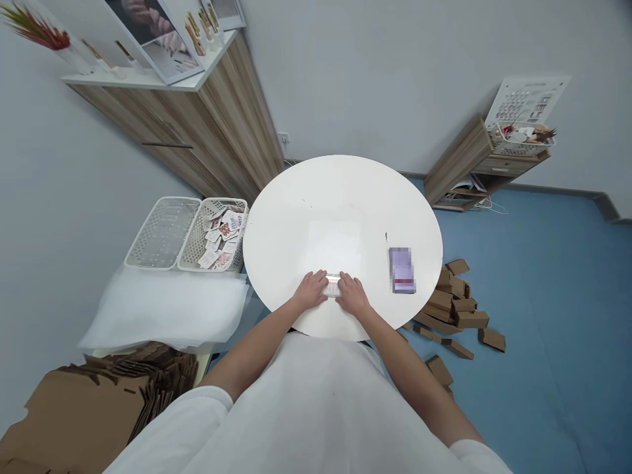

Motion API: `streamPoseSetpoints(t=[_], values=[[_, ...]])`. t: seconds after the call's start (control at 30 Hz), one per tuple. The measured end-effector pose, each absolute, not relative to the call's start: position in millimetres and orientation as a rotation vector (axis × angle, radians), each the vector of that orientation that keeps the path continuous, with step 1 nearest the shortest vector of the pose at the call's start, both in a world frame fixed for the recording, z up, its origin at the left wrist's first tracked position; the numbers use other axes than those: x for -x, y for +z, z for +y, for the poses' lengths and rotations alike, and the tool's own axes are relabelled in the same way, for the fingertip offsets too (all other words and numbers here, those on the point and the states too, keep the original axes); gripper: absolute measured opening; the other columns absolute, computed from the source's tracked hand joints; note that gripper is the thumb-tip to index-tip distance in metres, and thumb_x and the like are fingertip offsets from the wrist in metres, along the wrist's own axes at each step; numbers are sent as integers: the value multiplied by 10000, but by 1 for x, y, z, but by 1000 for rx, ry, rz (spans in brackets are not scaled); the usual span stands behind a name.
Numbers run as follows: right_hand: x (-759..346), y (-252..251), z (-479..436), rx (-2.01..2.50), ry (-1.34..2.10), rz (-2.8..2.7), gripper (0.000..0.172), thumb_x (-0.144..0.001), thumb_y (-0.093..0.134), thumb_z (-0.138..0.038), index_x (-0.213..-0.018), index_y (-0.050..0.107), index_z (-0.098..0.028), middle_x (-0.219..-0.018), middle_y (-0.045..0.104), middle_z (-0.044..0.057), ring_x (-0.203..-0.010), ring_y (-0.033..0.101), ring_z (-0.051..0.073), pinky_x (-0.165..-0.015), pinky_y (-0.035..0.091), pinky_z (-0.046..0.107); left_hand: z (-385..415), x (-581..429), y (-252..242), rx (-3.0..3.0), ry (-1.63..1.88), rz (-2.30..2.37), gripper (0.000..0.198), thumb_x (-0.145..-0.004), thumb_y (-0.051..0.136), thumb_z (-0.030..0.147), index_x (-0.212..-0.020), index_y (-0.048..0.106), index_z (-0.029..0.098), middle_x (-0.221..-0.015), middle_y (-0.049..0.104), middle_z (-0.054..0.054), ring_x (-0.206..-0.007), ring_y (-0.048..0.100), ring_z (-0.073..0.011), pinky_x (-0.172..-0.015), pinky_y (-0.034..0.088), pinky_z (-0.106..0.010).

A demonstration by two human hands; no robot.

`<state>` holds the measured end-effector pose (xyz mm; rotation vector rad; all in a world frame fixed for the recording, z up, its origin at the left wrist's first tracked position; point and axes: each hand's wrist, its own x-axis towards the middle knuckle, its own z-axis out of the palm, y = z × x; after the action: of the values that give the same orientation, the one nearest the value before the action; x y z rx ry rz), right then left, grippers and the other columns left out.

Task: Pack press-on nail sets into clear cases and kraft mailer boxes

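Near the front edge of the round white table (pixel 276 230), a small whitish, partly see-through packet (pixel 332 287) lies between my hands. My left hand (pixel 311 290) grips its left end, fingers curled over the top. At the packet's other end, my right hand (pixel 352 295) closes on it in the same way. What is inside the packet is too small to make out. To the right on the tabletop lies a purple rectangular item (pixel 402 270), blurred by pixels.
White baskets stand left of the table, one with clear plastic pieces (pixel 170 227), one with printed cards (pixel 224 237). Foam sheets (pixel 168 309) and flat brown cardboard (pixel 83 415) lie nearer me. Small brown boxes (pixel 451 303) cover the floor at right. A wooden cabinet (pixel 237 118) stands behind.
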<state>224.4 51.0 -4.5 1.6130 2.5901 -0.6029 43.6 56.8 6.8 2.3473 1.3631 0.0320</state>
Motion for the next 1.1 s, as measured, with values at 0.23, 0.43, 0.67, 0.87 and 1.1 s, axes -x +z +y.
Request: streamPoseSetpoints(t=[0.23, 0.43, 0.67, 0.87, 1.1], values=[[-225, -3, 39, -1571, -598, 2633, 339, -698, 574, -260, -1009, 483, -160, -1274, 449, 161, -1145, 414, 260, -924, 298, 395, 45, -45, 5, -2349, 75, 1324, 350, -675, 583, 296, -992, 471, 200, -1230, 471, -110, -1140, 416, -254, -948, 273, -401], [-231, 13, 20, -1477, -663, 2654, 323, -692, 547, -333, -966, 487, -175, -1074, 561, 114, -981, 491, 242, -867, 306, 370, 27, -41, 19, -2391, 17, 1239, 354, -641, 572, 355, -946, 470, 206, -962, 557, -60, -921, 499, -234, -855, 324, -356], [-238, 25, 13, -1385, -701, 2708, 263, -706, 508, -361, -900, 473, -187, -908, 592, 68, -909, 495, 227, -883, 266, 374, 17, -44, 28, -2372, 1, 1198, 278, -668, 541, 381, -884, 478, 217, -881, 558, -41, -877, 487, -226, -811, 328, -344], [-239, 26, 13, -1387, -708, 2712, 216, -703, 507, -346, -858, 471, -199, -881, 592, 59, -905, 487, 224, -871, 275, 368, 17, -44, 29, -2367, -8, 1208, 286, -673, 544, 369, -911, 484, 222, -926, 546, -52, -926, 465, -239, -824, 323, -352], [-238, 25, 11, -1414, -743, 2720, 200, -727, 483, -347, -859, 472, -197, -885, 585, 62, -911, 480, 222, -849, 291, 355, 13, -42, 29, -2376, 45, 1200, 311, -696, 529, 359, -966, 472, 214, -1023, 516, -65, -1015, 439, -238, -856, 324, -351]])
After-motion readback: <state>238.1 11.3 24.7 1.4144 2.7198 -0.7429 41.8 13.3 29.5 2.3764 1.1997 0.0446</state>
